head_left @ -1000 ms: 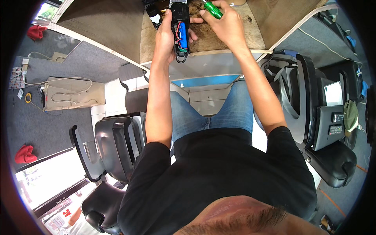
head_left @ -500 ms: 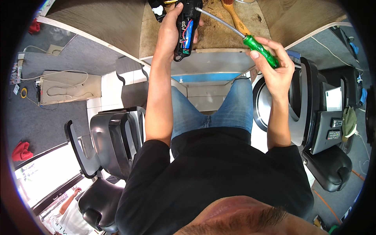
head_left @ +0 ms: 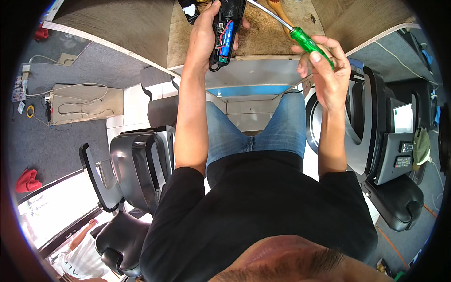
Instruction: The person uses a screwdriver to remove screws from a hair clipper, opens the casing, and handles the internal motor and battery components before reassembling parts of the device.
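Note:
At the top of the view my left hand (head_left: 205, 33) is closed round an opened black hair clipper (head_left: 217, 54), held upright with its hanging loop toward me. Its casing exposes a blue battery (head_left: 227, 41), red wires and a bit of green circuit board. My right hand (head_left: 330, 77) grips the green handle of a screwdriver (head_left: 310, 46) between thumb and fingers. The metal shaft slants up and left toward the clipper's upper part. Its tip lies at or past the top edge, so contact cannot be made out.
A worn wooden shelf (head_left: 263, 40) lies under the clipper, bearing a wooden-handled brush (head_left: 280, 14) and a black object (head_left: 189, 11). Wooden panels flank it. Black barber chairs stand at left (head_left: 136, 164) and right (head_left: 399, 202). Another person (head_left: 82, 256) is at lower left.
My right hand has shifted slightly up, and its fingers have loosened and moved on the handle. The screwdriver has risen, taking its tip out of clear view. The clipper stays nearly in place.

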